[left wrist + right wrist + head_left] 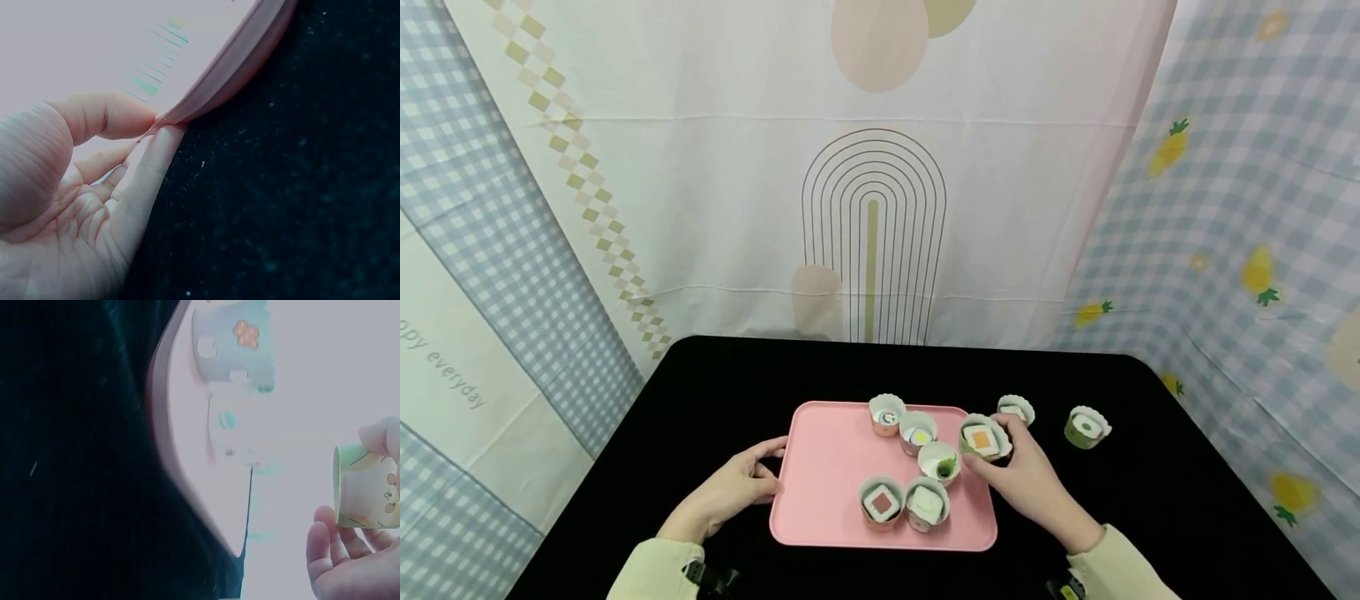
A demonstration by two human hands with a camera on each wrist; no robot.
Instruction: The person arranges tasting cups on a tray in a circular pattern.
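My left hand [733, 483] pinches the left rim of a pink tray [823, 475] between thumb and fingers, as the left wrist view also shows. In my right hand [1026, 475] is a green paper baking cup [369, 487], gripped by its sides over the tray's right edge. Inside that cup sits a white square piece with an orange centre [981, 439]. Several similar scalloped cups stand on the tray. One holds a white piece with a reddish-brown centre [882, 502], another a pale square piece [927, 502], and a third something green [947, 467].
Two more cups are on the black table [730, 383] beyond the tray's right side: a white-rimmed cup [1016, 407] behind my right hand, partly hidden, and a green cup [1081, 435] farther right. A printed curtain [737, 208] hangs behind the table.
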